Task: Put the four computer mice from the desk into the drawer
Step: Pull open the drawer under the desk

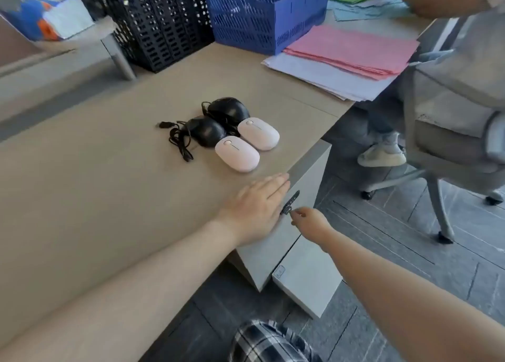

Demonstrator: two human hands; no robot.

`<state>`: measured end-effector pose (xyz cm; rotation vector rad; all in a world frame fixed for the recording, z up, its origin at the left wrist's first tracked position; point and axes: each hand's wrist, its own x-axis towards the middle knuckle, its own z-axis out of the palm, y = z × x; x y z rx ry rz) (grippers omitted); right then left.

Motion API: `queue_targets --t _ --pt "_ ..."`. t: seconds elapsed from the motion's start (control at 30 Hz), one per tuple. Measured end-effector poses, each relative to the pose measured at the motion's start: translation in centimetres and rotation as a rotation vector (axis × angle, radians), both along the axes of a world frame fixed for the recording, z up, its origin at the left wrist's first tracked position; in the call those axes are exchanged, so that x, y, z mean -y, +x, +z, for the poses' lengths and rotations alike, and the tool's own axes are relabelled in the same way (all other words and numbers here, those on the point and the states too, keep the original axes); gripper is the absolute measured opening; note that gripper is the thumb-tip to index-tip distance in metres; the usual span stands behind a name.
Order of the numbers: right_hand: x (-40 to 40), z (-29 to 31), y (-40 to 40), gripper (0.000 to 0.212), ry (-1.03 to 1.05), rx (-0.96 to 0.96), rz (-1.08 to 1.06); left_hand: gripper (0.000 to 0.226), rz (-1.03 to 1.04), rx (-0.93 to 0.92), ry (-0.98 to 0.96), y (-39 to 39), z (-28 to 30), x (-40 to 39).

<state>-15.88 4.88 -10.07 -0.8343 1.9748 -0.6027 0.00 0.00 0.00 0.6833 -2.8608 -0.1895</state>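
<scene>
Two black wired mice (229, 109) (207, 130) and two pale pink wireless mice (258, 133) (237, 153) lie in a tight cluster on the beige desk (109, 170), near its right edge. Their black cables (179, 138) trail off to the left. My left hand (255, 205) rests flat on the desk edge, fingers together, just below the mice. My right hand (307, 218) pinches the dark handle (290, 203) on the grey drawer front (300, 186) under the desk. The drawer looks closed.
A black mesh organiser (161, 19) and a blue file basket (265, 11) stand at the back of the desk. Pink and white papers (349, 52) lie at the back right. A grey swivel chair (459, 110) with another person's foot (382, 153) is to the right.
</scene>
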Motion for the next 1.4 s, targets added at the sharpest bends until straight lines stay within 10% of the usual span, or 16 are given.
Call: queue_targets --t 0.3,0.93,1.13,1.4 --pt "-0.9 -2.1 1.1 0.022 -0.239 0.412 -0.284 0.056 0.171 0.055 -0.009 -0.4 -0.2 0.1" --pt "-2.3 -1.9 0.5 0.022 -0.242 0.418 -0.304 0.062 0.186 0.129 -0.059 -0.5 0.5 -0.5" --pt "-5.0 -0.9 -1.1 0.04 -0.564 -0.597 0.046 0.061 0.222 0.17 -0.057 -0.8 0.8 -1.1" --pt "-2.8 2.3 -1.1 0.046 -0.345 -0.825 0.665 0.062 0.347 0.225 -0.043 -1.1 0.7 -3.8"
